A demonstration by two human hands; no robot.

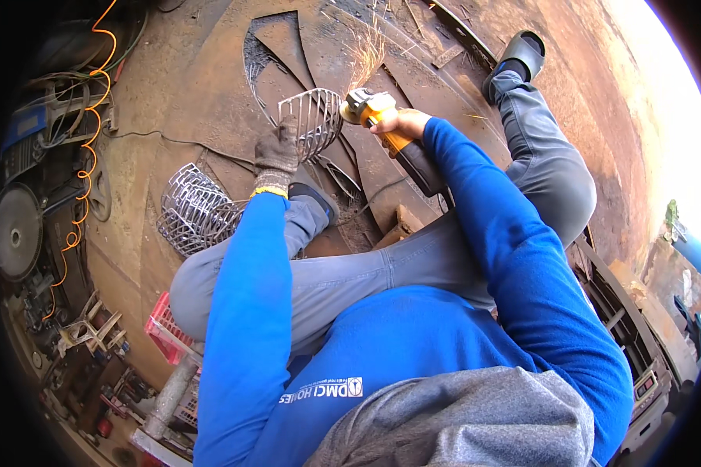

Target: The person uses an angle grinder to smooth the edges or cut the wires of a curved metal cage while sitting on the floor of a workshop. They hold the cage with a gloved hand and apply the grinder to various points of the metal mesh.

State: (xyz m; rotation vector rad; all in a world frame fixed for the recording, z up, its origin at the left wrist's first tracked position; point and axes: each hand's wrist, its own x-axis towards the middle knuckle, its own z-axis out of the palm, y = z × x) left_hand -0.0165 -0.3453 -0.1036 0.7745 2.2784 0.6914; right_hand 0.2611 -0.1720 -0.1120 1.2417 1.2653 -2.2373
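Observation:
My left hand [276, 152], in a grey knit glove with a yellow cuff, is closed on the near left side of a curved metal wire basket [313, 117]. My bare right hand [401, 123] grips a yellow and black angle grinder [397, 144] behind its head. The grinder's disc meets the right edge of the wire basket, and orange sparks [366, 54] fly away from there toward the far side. Beside my left forearm, a stack of similar wire baskets [199, 206] lies on the floor.
Rusty metal sheets [288, 47] with raised edges cover the floor ahead. A dark cable [179, 140] crosses the ground at left. An orange coiled cord [93, 117] hangs near a large round disc [17, 232]. A red plastic crate [163, 327] stands by my left knee.

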